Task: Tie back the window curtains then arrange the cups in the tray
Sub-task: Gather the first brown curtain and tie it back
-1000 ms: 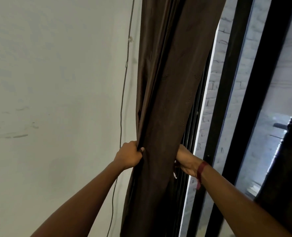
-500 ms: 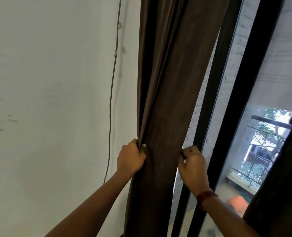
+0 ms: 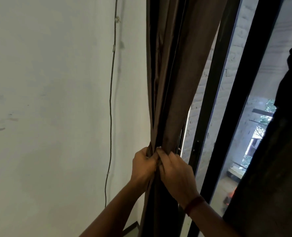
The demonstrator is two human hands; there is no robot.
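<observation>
L hand [image 3: 142, 165] & R hand [image 3: 175, 175] both clench the curtain [image 3: 174, 79], bunched btwn wall [image 3: 56, 100] & window [image 3: 230, 117]. No tie in view. If either grip eases, folds prob fan back out; yanking down could strain the fabric.

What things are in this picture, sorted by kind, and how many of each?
Hands: 2, left hand and right hand
Dark fabric curtains: 2, brown gripped curtain and shadowed right-edge curtain
Thin dark wall cable: 1
Red wristband: 1
Total: 6
</observation>
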